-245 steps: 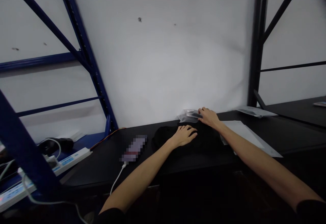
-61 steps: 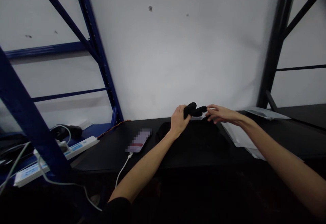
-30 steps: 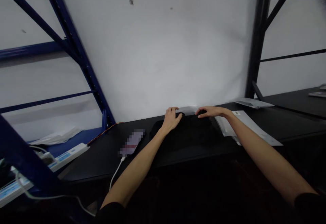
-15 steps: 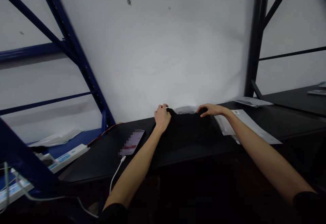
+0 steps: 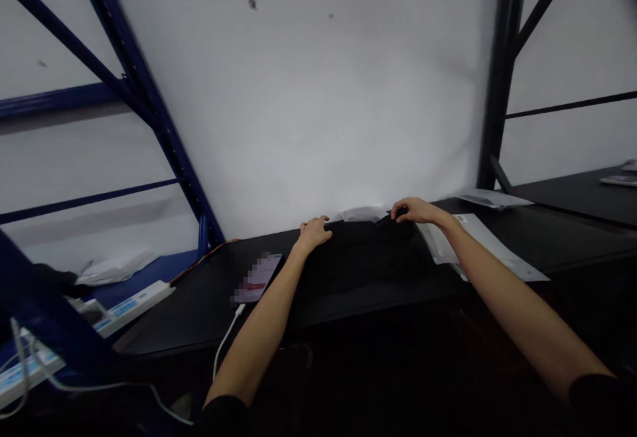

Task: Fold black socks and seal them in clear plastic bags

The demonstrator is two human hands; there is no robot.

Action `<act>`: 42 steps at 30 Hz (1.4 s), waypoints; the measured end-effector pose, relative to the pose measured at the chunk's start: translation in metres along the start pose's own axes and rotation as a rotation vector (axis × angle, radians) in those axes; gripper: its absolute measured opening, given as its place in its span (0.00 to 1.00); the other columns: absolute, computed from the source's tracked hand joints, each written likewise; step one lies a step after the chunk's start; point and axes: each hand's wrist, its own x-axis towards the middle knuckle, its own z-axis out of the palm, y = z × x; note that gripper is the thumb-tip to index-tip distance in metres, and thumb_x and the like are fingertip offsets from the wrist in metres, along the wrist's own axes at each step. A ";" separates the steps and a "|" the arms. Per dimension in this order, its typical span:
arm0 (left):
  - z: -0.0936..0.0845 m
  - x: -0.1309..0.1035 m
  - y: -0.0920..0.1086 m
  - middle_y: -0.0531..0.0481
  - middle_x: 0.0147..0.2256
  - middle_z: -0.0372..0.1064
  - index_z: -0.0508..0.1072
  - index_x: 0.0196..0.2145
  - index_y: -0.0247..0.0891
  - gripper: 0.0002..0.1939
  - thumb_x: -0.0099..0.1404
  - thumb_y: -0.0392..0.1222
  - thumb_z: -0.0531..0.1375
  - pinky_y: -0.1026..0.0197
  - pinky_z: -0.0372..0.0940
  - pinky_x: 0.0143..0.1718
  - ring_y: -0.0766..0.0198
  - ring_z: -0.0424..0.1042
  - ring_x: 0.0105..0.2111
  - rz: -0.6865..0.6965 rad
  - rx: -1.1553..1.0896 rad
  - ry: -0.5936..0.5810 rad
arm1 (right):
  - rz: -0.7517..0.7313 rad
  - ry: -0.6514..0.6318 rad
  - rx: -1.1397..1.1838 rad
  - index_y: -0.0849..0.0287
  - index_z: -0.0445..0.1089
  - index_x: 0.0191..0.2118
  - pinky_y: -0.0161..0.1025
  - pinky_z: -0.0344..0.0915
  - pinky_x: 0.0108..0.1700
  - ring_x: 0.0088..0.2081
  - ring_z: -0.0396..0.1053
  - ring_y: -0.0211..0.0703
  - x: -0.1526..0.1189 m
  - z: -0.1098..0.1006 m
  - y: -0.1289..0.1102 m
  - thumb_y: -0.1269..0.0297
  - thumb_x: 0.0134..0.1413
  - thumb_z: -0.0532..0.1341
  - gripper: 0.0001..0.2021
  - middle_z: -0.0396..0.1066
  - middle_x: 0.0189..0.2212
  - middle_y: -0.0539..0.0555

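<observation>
A piece of black cloth (image 5: 368, 245), likely a garment, lies on the black tabletop, and its outline is hard to make out against it. Over its far left part rests my left hand (image 5: 313, 233), fingers spread and lying fairly flat. My right hand (image 5: 411, 210) pinches the far right edge of the cloth between thumb and fingers, lifting it slightly. Behind the cloth, between both hands, a clear plastic bag (image 5: 364, 214) lies against the wall.
A phone (image 5: 259, 279) with a white charging cable (image 5: 225, 344) lies left of my forearm. To the right are plastic bags (image 5: 490, 251) and another bag (image 5: 492, 198). A power strip (image 5: 134, 308) sits at left. Blue rack posts (image 5: 149, 105) and a black post (image 5: 495, 92) flank the wall (image 5: 308, 92).
My left hand has let go of the bunched cloth, lowered and flattened out. My right hand has shifted slightly right and up with the cloth's edge. The cloth now lies flatter.
</observation>
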 end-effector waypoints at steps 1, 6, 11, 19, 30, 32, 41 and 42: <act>0.001 0.000 -0.002 0.37 0.60 0.70 0.66 0.62 0.42 0.31 0.61 0.43 0.59 0.39 0.50 0.64 0.45 0.67 0.61 -0.013 0.001 -0.004 | 0.013 0.017 -0.003 0.55 0.78 0.38 0.45 0.66 0.52 0.46 0.73 0.50 0.000 0.000 0.001 0.67 0.46 0.67 0.10 0.79 0.40 0.54; 0.004 0.001 -0.004 0.38 0.58 0.72 0.62 0.65 0.42 0.36 0.59 0.43 0.59 0.40 0.50 0.64 0.45 0.68 0.61 -0.034 -0.020 -0.065 | 0.033 0.150 -0.049 0.56 0.77 0.45 0.48 0.67 0.51 0.44 0.73 0.52 0.001 -0.002 0.004 0.65 0.49 0.68 0.15 0.78 0.40 0.56; 0.000 0.001 -0.001 0.43 0.53 0.76 0.67 0.62 0.44 0.34 0.56 0.37 0.60 0.42 0.49 0.63 0.48 0.70 0.58 -0.041 -0.034 -0.027 | 0.020 0.230 -0.082 0.54 0.79 0.40 0.51 0.66 0.55 0.49 0.72 0.55 0.000 -0.004 0.002 0.61 0.53 0.65 0.09 0.77 0.43 0.57; -0.012 -0.008 0.008 0.42 0.50 0.76 0.78 0.52 0.44 0.20 0.63 0.41 0.57 0.44 0.53 0.59 0.45 0.67 0.56 -0.053 0.000 0.233 | 0.027 0.288 -0.145 0.54 0.80 0.42 0.51 0.67 0.54 0.48 0.72 0.56 -0.002 -0.006 0.004 0.56 0.57 0.64 0.12 0.76 0.44 0.58; -0.053 -0.021 0.013 0.44 0.51 0.71 0.78 0.50 0.47 0.15 0.71 0.43 0.54 0.50 0.65 0.49 0.49 0.72 0.48 -0.113 -0.114 0.569 | 0.176 0.573 0.493 0.59 0.72 0.45 0.46 0.74 0.35 0.33 0.78 0.52 0.003 -0.003 -0.029 0.48 0.54 0.65 0.20 0.75 0.35 0.58; -0.061 -0.020 0.010 0.45 0.51 0.71 0.77 0.51 0.47 0.15 0.72 0.42 0.53 0.52 0.66 0.50 0.52 0.72 0.47 -0.094 -0.149 0.637 | 0.078 0.680 0.550 0.58 0.72 0.43 0.47 0.75 0.41 0.40 0.78 0.53 0.005 -0.003 -0.037 0.48 0.55 0.64 0.19 0.75 0.39 0.58; -0.091 -0.049 -0.005 0.45 0.46 0.74 0.79 0.43 0.43 0.14 0.65 0.38 0.55 0.54 0.67 0.52 0.55 0.72 0.47 0.071 -0.172 0.548 | -0.159 0.654 0.239 0.54 0.76 0.44 0.50 0.67 0.54 0.49 0.72 0.53 -0.037 -0.019 -0.072 0.52 0.61 0.60 0.14 0.77 0.45 0.57; -0.091 -0.058 -0.008 0.45 0.44 0.75 0.80 0.40 0.43 0.13 0.63 0.37 0.56 0.54 0.67 0.52 0.55 0.73 0.46 0.071 -0.136 0.431 | -0.149 0.546 0.205 0.54 0.76 0.42 0.49 0.67 0.52 0.46 0.73 0.52 -0.044 -0.023 -0.072 0.50 0.61 0.61 0.14 0.77 0.42 0.56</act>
